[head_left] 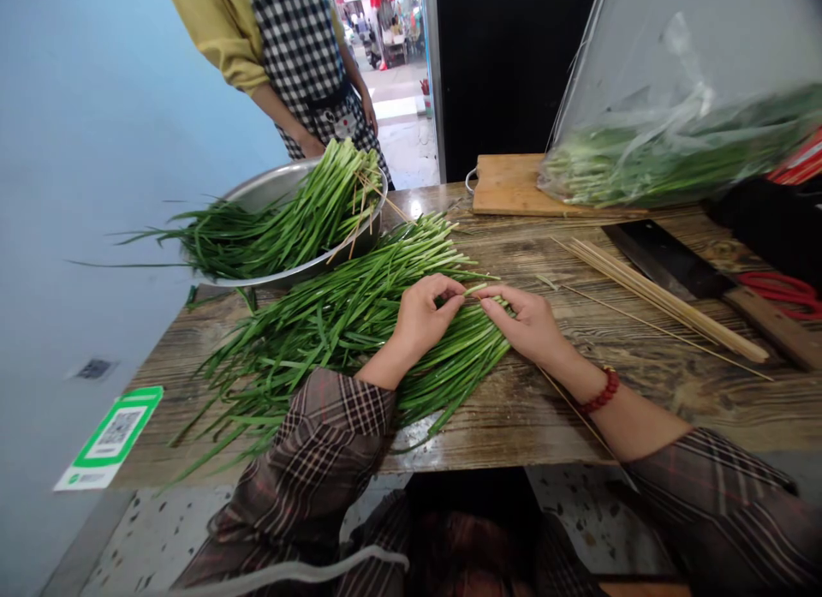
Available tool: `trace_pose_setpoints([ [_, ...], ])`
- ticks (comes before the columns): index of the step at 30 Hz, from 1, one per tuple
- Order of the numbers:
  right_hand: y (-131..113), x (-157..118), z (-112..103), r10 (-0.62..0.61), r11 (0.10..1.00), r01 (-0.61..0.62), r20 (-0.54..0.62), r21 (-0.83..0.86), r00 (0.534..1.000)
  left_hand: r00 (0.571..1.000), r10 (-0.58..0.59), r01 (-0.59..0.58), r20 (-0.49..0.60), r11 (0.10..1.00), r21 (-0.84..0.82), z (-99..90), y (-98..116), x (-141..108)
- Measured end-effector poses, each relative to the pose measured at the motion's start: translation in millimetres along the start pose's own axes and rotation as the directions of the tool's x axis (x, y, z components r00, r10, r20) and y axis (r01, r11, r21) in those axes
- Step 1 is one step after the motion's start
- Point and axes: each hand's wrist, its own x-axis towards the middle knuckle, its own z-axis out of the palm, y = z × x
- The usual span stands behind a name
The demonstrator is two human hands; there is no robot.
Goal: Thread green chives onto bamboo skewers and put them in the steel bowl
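A loose heap of garlic chives (360, 314) lies on the wooden table, white stalk ends to the right. Over those ends my left hand (427, 314) pinches a pale chive stalk (475, 289) between thumb and forefinger. My right hand (530, 323), with a red bead bracelet at its wrist, is closed at the same stalk, its fingertips nearly meeting the left ones. A thin bamboo skewer (574, 408) runs out from under the right hand toward the table's front edge. The skewer's tip is hidden near the fingers.
At the back left, a metal basin (257, 186) holds skewered chives. To the right lie bamboo skewers (668, 297), a cleaver (661, 254) and red-handled scissors (780, 293). Bagged greens (681, 152) rest partly on a cutting board (507, 182). A person in a checked apron (299, 49) stands opposite.
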Motion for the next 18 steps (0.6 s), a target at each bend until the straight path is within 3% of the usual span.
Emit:
trace_pose_setpoints([
  [18,4.8,-0.2,3.1,0.033,0.999,-0.033,-0.008,0.030,0.999,0.999,0.038,-0.038,0.006,0.999,-0.013,0.2,1.1,-0.2],
])
